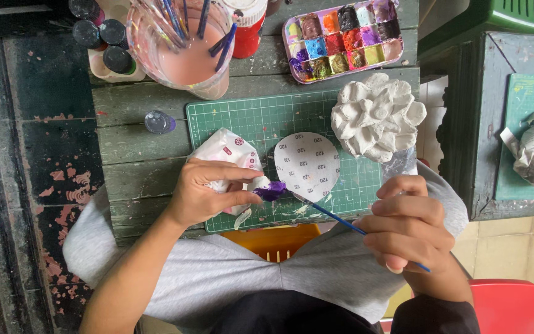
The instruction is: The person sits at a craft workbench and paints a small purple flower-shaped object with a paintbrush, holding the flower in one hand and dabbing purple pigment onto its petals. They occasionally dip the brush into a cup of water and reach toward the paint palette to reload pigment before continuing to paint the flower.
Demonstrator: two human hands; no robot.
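I'm curling my left hand [202, 195] into a pinch, right hand [406, 226] fisting up, forearms angling inward.

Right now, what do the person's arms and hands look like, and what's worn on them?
Both hands, left hand and right hand, are bare: no gloves, and no rings or watch that I can make out. The forearms are uncovered too. Loose light grey short sleeves cover the upper arms.

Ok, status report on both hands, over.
Left hand pinching small purple-painted clay piece. Right hand gripping thin blue paintbrush, bristles on piece. Nothing in the way.
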